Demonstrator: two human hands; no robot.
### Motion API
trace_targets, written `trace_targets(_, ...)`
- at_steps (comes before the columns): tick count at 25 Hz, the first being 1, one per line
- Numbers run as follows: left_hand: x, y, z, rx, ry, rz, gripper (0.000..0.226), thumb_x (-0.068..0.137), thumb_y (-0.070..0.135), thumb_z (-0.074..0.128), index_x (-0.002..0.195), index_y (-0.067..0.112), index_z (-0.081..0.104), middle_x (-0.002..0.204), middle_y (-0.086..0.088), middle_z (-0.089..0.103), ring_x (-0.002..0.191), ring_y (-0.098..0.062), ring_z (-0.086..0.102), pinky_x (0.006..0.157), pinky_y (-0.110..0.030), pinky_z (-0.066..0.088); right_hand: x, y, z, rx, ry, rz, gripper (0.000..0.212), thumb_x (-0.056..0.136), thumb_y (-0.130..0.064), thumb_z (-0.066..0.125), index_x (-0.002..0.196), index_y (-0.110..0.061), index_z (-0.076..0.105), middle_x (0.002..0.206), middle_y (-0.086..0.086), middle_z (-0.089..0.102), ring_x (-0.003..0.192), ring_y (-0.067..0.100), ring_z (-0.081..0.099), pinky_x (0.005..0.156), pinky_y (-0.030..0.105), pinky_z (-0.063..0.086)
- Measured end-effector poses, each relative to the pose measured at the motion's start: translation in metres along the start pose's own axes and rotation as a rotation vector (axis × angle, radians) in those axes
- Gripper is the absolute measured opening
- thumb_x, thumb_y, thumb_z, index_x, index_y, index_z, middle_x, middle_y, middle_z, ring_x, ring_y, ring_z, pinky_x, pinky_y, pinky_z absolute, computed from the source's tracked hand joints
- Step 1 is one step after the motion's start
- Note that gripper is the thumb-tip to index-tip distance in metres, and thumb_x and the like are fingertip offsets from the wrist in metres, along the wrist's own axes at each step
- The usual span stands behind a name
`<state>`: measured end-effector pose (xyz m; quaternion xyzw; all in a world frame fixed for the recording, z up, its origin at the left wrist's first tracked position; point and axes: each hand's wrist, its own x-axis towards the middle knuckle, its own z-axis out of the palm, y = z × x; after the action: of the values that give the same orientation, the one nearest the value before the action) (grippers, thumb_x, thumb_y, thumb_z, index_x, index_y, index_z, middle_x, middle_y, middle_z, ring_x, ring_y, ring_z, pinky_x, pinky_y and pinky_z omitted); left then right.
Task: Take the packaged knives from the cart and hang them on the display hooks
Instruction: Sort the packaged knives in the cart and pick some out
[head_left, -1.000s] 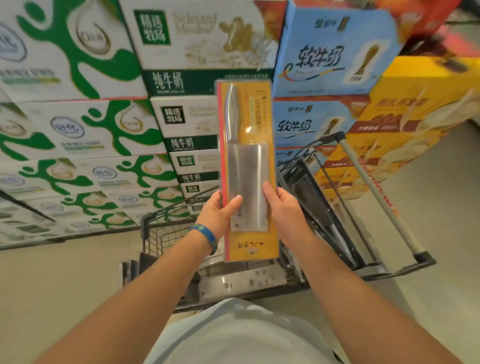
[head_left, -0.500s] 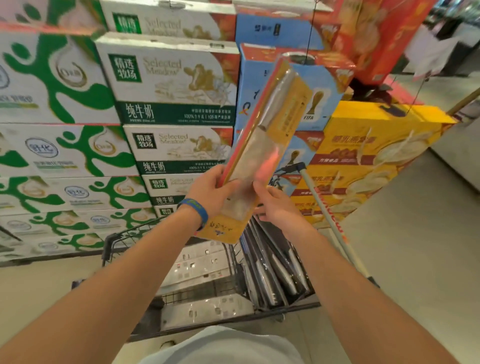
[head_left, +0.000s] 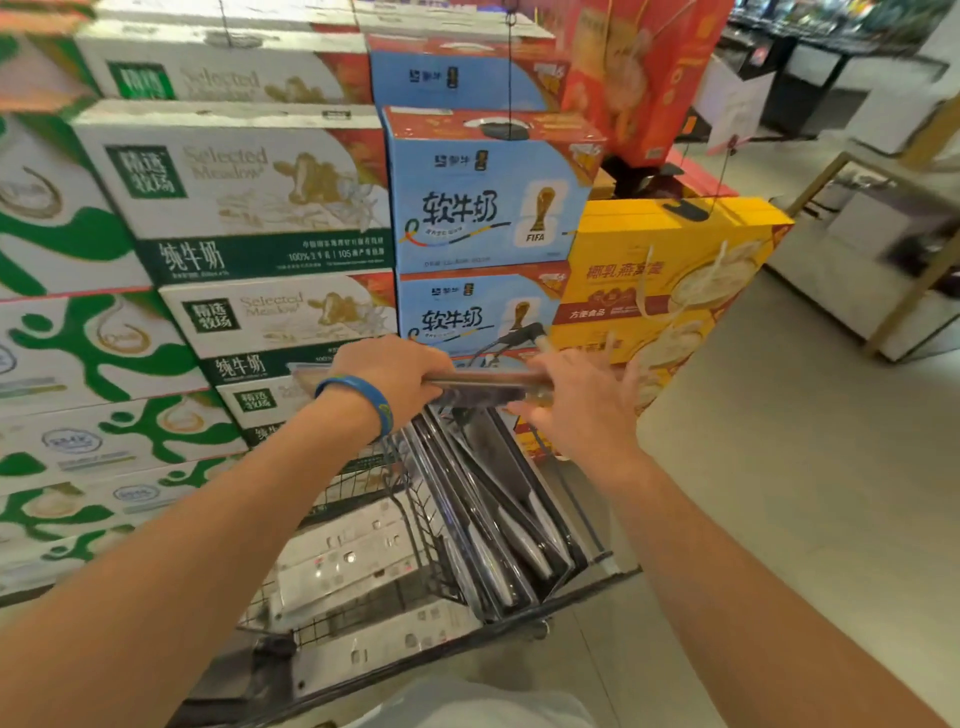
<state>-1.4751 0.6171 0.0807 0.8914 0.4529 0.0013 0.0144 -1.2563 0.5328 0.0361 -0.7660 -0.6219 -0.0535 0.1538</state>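
Note:
I hold one packaged knife level over the cart, seen edge-on and blurred. My left hand, with a blue wristband, grips its left part from above. My right hand is at the package's right end with its fingers spread; it touches the package or lies just beside it. Below, the wire cart holds several more packaged knives standing on edge in its right part. No display hooks are in view.
White boxes fill the cart's left part. Behind the cart stand stacked milk cartons, blue cartons and yellow cartons. Open floor lies to the right, with counters beyond it.
The packaged knife went from upright and facing me to tilted, then flat and lower over the cart. My right hand's fingers have spread. The view has swung to the right.

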Motion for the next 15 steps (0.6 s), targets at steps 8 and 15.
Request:
trace_targets(8,0.009,0.012,0.030,-0.145,0.592,0.231,0.026,0.083,0.019,0.075,0.109,0.023,0.074,0.121,-0.002,0.069,0.115,-0.032,0.060,0.100,-0.050,0.044,-0.033,0.031,0.025,0.180,-0.143,0.181,0.031,0.095,-0.058,0.060,0.079,-0.032,0.057,0.063,-0.015,0.055,0.055,0.001,0.052,0.046,0.019,0.040)
trace_targets(15,-0.013,0.009,0.127,-0.488,-0.273,-0.390,0.072,0.097,0.046,0.055,0.157,0.023,0.022,0.162,-0.009,0.023,0.143,-0.030,0.035,0.113,-0.042,0.038,-0.050,0.040,0.046,0.535,0.058,0.553,0.024,0.100,-0.046,0.059,0.082,-0.030,0.057,0.066,-0.008,0.058,0.055,0.006,0.056,0.045,0.017,0.035)
